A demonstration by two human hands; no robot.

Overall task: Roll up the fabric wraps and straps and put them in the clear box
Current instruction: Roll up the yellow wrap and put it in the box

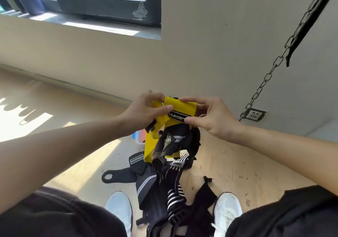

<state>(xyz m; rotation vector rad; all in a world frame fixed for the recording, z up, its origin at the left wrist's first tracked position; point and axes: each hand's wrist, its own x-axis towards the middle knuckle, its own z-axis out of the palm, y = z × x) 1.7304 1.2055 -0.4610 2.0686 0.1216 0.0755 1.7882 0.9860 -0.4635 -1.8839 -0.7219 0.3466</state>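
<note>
A yellow wrap (182, 105) is held up in front of the person, between both hands. A black label (178, 117) with white lettering is sewn on it, but the letters are turned and too blurred to read. The left hand (146, 108) pinches the wrap's left fold between thumb and curled fingers. The right hand (210, 117) pinches the right end, thumb on the label's lower edge and fingers over the top. The hands are near each other, with the label between them.

The rest of the yellow wrap hangs down below the hands, tangled with a black strap (173, 141) that has white printing.

Under it, on the wooden floor (237, 163), lies a pile (164, 191) of black wraps, some with white stripes, between two white shoes (118, 205). A grey tag (137, 159) and a small white tag (177, 164) in the pile bear writing I cannot read. A black strap with a loop (117, 176) sticks out to the left.

A box (139, 139) with a blue part shows behind the hanging wrap, mostly hidden by it.

A chain (265, 79) runs down toward a wall socket (255, 115). A window (102, 0) is at the upper left.
</note>
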